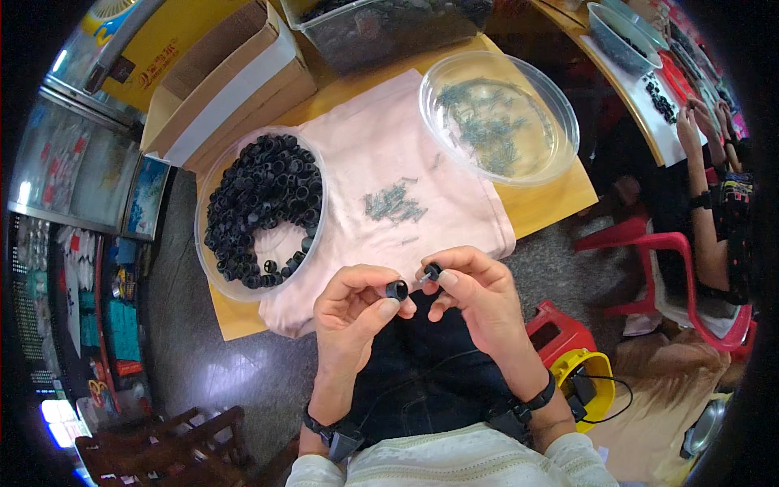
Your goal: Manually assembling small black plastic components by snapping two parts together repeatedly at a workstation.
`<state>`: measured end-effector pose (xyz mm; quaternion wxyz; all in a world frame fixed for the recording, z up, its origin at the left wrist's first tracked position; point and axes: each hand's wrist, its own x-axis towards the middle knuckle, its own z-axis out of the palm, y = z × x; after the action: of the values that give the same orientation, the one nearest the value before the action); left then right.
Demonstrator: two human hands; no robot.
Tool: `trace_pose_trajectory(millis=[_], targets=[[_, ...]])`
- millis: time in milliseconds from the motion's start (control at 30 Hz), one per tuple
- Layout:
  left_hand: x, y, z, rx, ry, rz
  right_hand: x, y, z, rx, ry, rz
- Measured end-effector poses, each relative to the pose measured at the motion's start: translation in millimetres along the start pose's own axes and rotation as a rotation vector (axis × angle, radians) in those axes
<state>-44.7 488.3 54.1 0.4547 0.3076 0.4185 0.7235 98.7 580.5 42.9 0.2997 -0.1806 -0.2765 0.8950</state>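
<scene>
Between its thumb and fingers my left hand (355,308) pinches a black hollow cap (397,290), its round opening facing up. Close beside it, my right hand (479,296) grips a small black round part (432,270) with a thin, pale metallic pin (423,277) sticking out toward the left. The two parts are apart. Both hands are over my lap at the near edge of a pink cloth (349,146). On that cloth lies a loose pile of thin, pale metallic pins (395,203).
A clear round tub (323,195) of black caps stands at left. A clear round tub (572,138) with scattered pins sits at right. Behind are a cardboard box (235,89) and a plastic bin (389,36). Another person's hands (698,122) work beside a red chair (690,268).
</scene>
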Motion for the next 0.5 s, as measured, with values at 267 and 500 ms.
trace_pose_trajectory(millis=[267,500], targets=[[-4.0,-7.1,-4.9,-0.198,0.040,-0.061,-6.9,-8.7,23.1,-0.640,-0.002,-0.320],[-7.1,-11.3,-9.1,-0.177,0.059,-0.097,-5.2,-8.7,25.5,-0.729,0.027,-0.374]])
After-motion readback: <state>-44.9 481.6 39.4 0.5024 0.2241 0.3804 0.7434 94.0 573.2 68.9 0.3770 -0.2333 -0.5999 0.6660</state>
